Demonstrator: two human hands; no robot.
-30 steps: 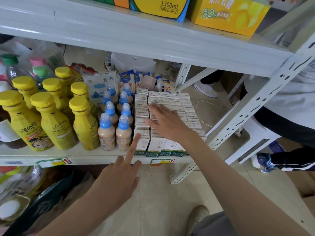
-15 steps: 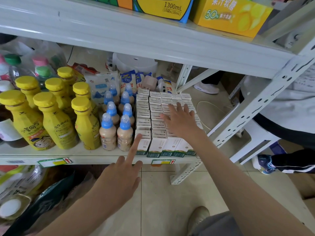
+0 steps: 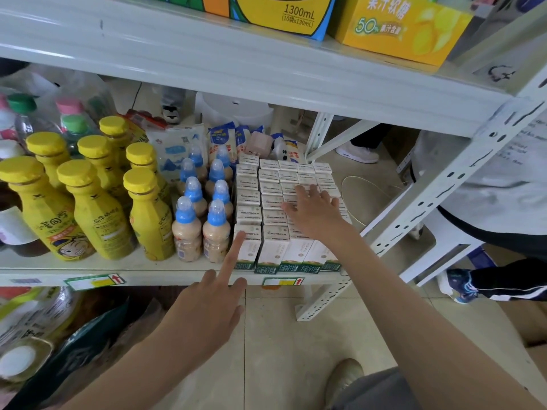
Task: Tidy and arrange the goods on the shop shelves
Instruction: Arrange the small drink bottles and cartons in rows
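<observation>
Broadly, a white metal shelf (image 3: 165,275) carries the goods. Tall yellow bottles (image 3: 97,220) stand in rows at its left. At its right end sits a tight block of small milk cartons (image 3: 272,184) (white tops, green bands along the front row). Between the two, small blue-capped bottles (image 3: 186,229) stand in two files, just beside the cartons. The right hand (image 3: 316,211) lies flat on the carton tops, fingers spread, gripping nothing. The left hand (image 3: 210,309) holds nothing either; its straight index finger (image 3: 238,244) touches the front-left carton, the other fingers folded.
</observation>
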